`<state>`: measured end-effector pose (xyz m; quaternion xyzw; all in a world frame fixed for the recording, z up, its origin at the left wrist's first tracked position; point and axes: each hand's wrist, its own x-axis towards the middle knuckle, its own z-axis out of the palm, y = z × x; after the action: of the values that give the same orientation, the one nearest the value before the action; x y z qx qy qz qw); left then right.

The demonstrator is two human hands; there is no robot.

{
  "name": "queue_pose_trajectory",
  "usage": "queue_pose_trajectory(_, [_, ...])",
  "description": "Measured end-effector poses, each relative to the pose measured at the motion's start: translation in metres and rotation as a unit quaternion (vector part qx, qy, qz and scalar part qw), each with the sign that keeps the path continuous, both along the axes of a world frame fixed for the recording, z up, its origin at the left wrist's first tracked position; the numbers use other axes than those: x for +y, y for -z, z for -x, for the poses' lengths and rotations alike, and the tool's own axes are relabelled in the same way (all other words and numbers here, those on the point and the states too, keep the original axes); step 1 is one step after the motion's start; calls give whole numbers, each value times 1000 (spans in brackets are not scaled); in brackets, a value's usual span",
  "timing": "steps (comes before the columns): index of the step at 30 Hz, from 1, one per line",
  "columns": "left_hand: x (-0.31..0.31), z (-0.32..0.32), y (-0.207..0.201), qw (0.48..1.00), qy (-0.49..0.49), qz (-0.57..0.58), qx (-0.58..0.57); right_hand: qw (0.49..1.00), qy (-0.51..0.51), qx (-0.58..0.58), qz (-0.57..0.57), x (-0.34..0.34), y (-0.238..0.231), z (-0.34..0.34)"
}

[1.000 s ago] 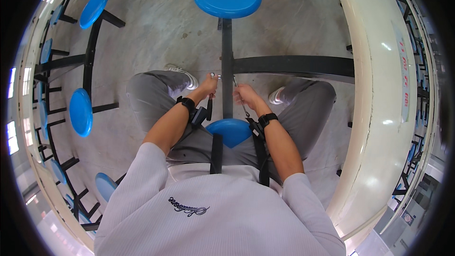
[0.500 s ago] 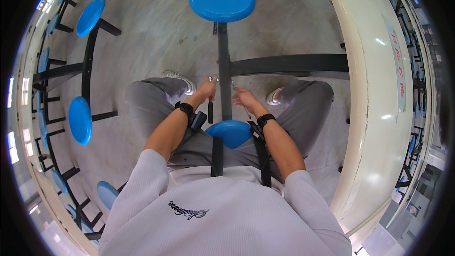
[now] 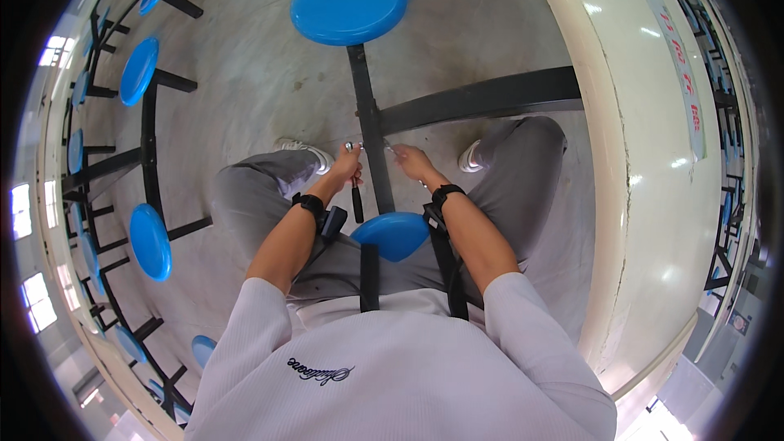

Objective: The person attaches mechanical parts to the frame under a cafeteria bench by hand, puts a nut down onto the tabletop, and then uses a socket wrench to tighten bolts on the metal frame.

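Observation:
Both my hands work low between my knees, on either side of a dark metal beam (image 3: 371, 126). My left hand (image 3: 348, 167) is closed round a ratchet wrench (image 3: 357, 206), whose black handle hangs below the fist and whose silver head points at the beam's left side. On the other side, my right hand (image 3: 415, 163) is closed on a thin silver wrench (image 3: 389, 148); its tip reaches the beam's right side, and the fingers hide most of it. Any bolt between the tools is too small to make out.
A blue round stool seat (image 3: 390, 235) is under me, and another blue seat (image 3: 349, 3) tops the beam's far end. A dark crossbar (image 3: 482, 102) runs right to a long cream table (image 3: 608, 196). More blue stools (image 3: 151, 241) stand at left.
My view has turned slightly, so the beam now slants. The silver wrench in my right hand has come closer to the beam; my left hand still grips the ratchet wrench beside it.

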<state>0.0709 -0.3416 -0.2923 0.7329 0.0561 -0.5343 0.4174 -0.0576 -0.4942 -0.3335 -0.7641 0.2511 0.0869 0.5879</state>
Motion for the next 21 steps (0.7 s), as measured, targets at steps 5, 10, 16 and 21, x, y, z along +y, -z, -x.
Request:
queue_pose_trajectory(5, [-1, 0, -3, 1000, 9, 0, -9, 988, -1, -100, 114, 4, 11, -6])
queue_pose_trajectory(10, [-2, 0, -5, 1000, 16, -3, -10, 993, 11, -66, 100, 7, 11, -9])
queue_pose_trajectory(16, [-3, -1, -3, 1000, 15, -9, -16, 991, -57, -6, 117, -3, -11, -7])
queue_pose_trajectory(21, [1, -1, -6, 1000, 13, -21, -17, 993, -6, 102, -54, 2, -36, -24])
